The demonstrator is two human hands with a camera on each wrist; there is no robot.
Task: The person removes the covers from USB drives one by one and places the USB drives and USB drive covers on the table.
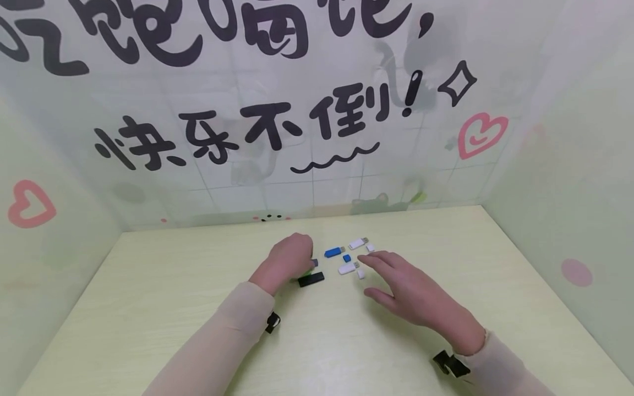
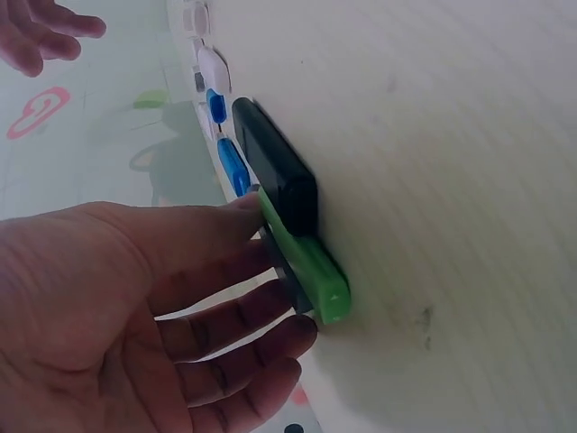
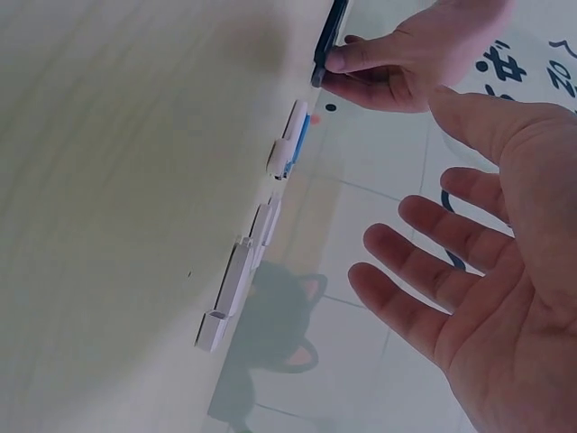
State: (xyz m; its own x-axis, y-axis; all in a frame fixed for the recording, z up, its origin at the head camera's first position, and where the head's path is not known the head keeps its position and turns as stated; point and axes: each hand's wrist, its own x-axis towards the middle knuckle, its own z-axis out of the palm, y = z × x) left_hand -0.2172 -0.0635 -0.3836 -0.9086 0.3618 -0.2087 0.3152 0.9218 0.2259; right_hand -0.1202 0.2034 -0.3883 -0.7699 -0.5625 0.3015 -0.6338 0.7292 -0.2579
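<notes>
My left hand (image 1: 289,257) bends over the left end of a group of USB sticks, thumb and fingers pinching a dark stick (image 2: 285,269). Against it lies a green stick (image 2: 317,281), the thumb tip right at its far end. Nearest me in this row is a black stick (image 1: 311,279), flat on the table. My right hand (image 1: 413,289) hovers palm down over the table, fingers spread and holding nothing. Beyond its fingertips lie a white stick (image 1: 348,268) and its small white cap (image 1: 360,273).
Between the hands lie a blue stick (image 1: 334,252) and a blue cap (image 1: 346,258). Farther back are another white stick (image 1: 358,243) and a white cap (image 1: 370,248). A printed wall (image 1: 277,192) rises behind the pale table (image 1: 317,341), with side panels left and right.
</notes>
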